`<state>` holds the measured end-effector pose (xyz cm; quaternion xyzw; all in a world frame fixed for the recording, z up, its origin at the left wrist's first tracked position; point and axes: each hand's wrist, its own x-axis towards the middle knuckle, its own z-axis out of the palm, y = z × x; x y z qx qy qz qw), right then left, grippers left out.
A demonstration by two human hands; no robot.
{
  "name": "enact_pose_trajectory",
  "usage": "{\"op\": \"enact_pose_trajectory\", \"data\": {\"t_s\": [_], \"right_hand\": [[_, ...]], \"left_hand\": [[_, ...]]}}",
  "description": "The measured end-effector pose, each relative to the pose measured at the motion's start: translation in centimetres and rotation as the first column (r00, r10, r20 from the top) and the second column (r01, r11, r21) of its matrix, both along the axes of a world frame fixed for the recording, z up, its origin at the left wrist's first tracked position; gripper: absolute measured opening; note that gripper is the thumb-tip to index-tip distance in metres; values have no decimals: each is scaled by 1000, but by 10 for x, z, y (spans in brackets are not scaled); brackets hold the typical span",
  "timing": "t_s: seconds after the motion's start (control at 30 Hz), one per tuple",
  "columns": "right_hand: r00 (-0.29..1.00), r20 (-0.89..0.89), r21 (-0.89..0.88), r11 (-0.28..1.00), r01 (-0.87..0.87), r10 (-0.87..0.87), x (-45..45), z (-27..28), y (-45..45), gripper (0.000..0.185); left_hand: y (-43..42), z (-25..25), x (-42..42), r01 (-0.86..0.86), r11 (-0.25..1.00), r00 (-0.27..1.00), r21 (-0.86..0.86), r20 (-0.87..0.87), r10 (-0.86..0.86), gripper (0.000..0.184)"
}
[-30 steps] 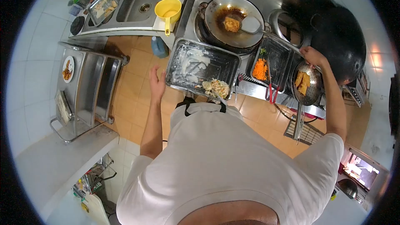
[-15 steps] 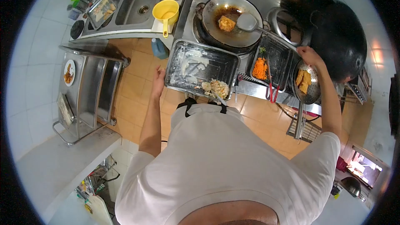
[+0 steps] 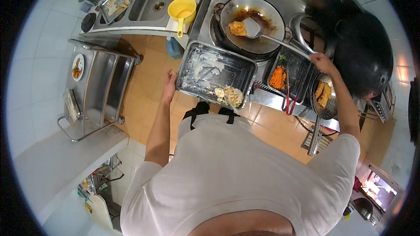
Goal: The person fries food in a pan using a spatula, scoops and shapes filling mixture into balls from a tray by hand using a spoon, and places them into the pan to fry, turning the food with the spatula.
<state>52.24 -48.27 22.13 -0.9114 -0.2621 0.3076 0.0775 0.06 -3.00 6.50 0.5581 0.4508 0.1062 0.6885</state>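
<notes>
My right hand (image 3: pixel 323 63) is closed round the handle of a long metal spatula (image 3: pixel 284 43). The spatula's blade lies in the wok (image 3: pixel 262 11), touching the right side of a golden fried piece (image 3: pixel 237 28). Brown oil coats the wok's bottom. My left hand (image 3: pixel 169 86) hangs beside the left edge of a large metal tray (image 3: pixel 236 65), holding nothing, its fingers partly spread. White batter smears and a heap of chopped mixture (image 3: pixel 232 96) are in that tray.
A smaller tray (image 3: pixel 302 76) holds shredded carrot (image 3: pixel 278 78) and red-handled tongs (image 3: pixel 288 105). Fried pieces (image 3: pixel 323 93) lie in a perforated ladle (image 3: pixel 329 107). A yellow scoop (image 3: pixel 182 9) stands by the sink (image 3: pixel 151 2). At the left is a steel cart (image 3: pixel 89 67).
The spatula's blade has moved across the wok from the fried piece's right side, swung away, and now touches it again. The fried piece sits further left in the wok. The view has shifted slightly.
</notes>
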Motion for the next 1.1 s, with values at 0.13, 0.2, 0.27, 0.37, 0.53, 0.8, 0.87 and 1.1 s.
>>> {"op": "enact_pose_trajectory", "data": {"t_s": [0.13, 0.2, 0.27, 0.37, 0.53, 0.8, 0.87, 1.1], "right_hand": [[997, -12, 92, 993, 72, -71, -41, -22, 6, 34], [969, 218, 309, 934, -179, 114, -46, -54, -14, 34], [967, 241, 258, 954, -149, 86, -84, -39, -3, 33], [940, 337, 166, 980, -106, 44, -135, -27, 9, 33], [918, 395, 75, 995, -60, 25, -210, -33, 12, 31], [980, 166, 291, 955, 61, -114, -275, -31, 11, 29], [976, 178, 274, 959, 77, -129, -282, -32, 12, 30], [964, 186, 273, 952, 136, -191, -314, -15, 23, 30]], "left_hand": [[0, 3, 3, -4, 1000, 1000, 17, -7, 4, 58], [1, 2, 4, 6, 999, 1000, 47, -17, -5, 58], [5, -11, 2, 33, 996, 999, 79, -14, -32, 59], [18, -39, -7, 79, 989, 997, 124, -3, -79, 59], [16, -44, -7, 64, 989, 998, 133, 3, -64, 57], [9, -14, -4, 13, 1000, 995, -13, 95, -11, 53], [13, -22, -4, 14, 1000, 993, -17, 118, -11, 53], [9, -9, 1, 10, 999, 987, -37, 159, -4, 55]]}}
